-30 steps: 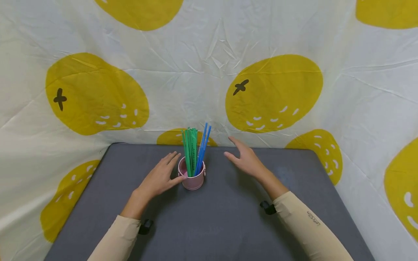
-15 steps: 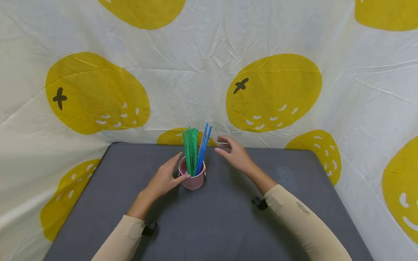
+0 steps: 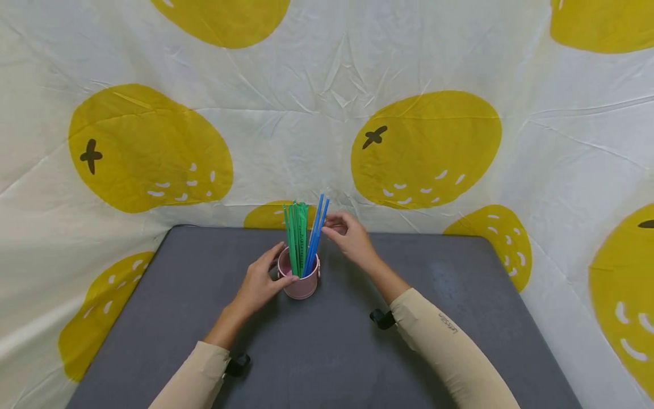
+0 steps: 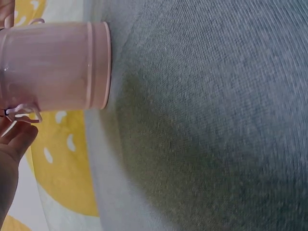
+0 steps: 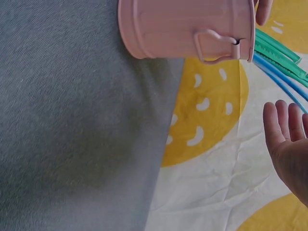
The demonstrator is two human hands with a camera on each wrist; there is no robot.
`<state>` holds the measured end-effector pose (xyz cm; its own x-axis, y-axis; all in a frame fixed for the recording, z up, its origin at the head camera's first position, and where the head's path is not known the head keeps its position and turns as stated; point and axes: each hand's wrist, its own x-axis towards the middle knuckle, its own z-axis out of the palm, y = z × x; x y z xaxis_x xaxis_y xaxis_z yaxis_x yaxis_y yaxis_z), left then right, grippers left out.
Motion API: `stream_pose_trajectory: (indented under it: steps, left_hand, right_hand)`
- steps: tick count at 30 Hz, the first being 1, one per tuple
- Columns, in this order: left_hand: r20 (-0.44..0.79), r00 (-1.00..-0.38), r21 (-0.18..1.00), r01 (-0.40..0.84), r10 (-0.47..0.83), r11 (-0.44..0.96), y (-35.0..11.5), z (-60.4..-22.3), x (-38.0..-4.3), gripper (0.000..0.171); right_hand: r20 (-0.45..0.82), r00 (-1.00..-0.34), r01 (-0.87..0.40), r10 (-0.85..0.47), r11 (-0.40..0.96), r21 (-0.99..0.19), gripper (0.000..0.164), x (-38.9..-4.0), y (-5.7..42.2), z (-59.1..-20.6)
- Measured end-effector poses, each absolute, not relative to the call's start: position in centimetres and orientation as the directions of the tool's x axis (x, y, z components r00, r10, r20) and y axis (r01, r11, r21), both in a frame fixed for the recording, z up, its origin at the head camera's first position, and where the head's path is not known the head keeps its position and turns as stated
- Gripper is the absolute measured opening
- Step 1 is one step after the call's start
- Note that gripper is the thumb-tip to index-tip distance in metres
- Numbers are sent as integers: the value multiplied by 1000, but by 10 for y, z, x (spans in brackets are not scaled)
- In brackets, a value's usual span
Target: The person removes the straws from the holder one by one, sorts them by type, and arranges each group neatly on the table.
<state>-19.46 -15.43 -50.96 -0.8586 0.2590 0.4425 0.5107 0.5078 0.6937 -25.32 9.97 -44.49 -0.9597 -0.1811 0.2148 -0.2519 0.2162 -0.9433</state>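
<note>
On the bench [image 3: 317, 352], the head view shows you the pink bucket [image 3: 300, 288], holding green sticks [image 3: 302, 233] upright and blue sticks [image 3: 314, 253] leaning right; your left grip [image 3: 260, 284] is loosely spread at its left rim, your right grip [image 3: 352, 241] loosely bent beside the blue sticks. Left wrist view: your fingertips [image 4: 31, 132] are near the bucket's handle [image 4: 29, 107]. Right wrist view: your relaxed fingers [image 5: 272, 118] stay unclosed.

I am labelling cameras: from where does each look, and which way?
Head: on the head, forward and down at table, bucket, straws; left hand, right hand, sleeves show.
Left wrist: on that wrist, towards bucket; left hand shows partly.
Right wrist: on that wrist, towards bucket, straws; right hand, another fingertip show.
Wrist views share the bucket.
</note>
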Motion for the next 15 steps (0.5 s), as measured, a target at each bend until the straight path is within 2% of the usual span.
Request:
stream_pose_trajectory:
  steps: [5,15]
  left_hand:
    - [449,-863,734,503,230,456,-153,-512,-196,84]
    - [391,-894,774,449,221,447,-154,-512,-198,75]
  right_hand:
    - [196,-965,-224,-174,155,-962,30,-253,92,-442]
    - [224,-958,-250,-179,144,-957,22,-260,88,-446]
